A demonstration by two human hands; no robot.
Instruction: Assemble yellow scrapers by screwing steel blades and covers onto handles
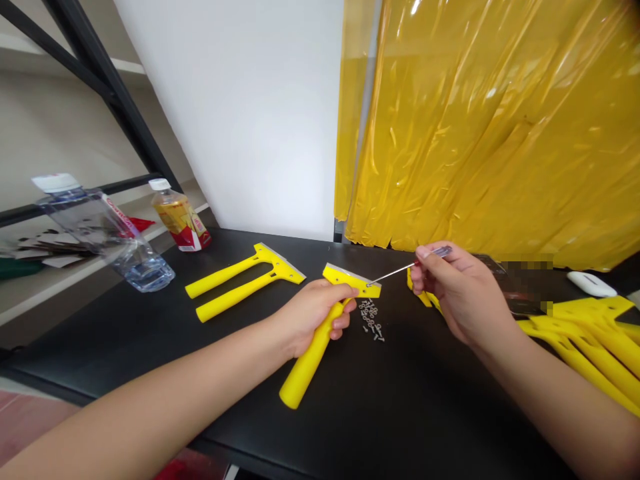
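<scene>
A yellow scraper (311,360) with a metal edge along its head is gripped in my left hand (325,310), the thumb lying on the head. My right hand (445,280) is closed on a thin screwdriver (395,273) with a clear handle. The screwdriver's tip touches the scraper head at a screw (369,285) near its right end. Just below the head, a small heap of screws and nuts (371,319) lies on the black table (390,413). Two more yellow scrapers (235,303) rest side by side left of my left hand.
Several yellow scraper handles (590,333) are piled at the right, near a white computer mouse (593,284). A large clear bottle (110,227) and a drink bottle (180,217) stand at the left. Yellow plastic sheeting (490,127) and a white panel (250,120) rise behind the table.
</scene>
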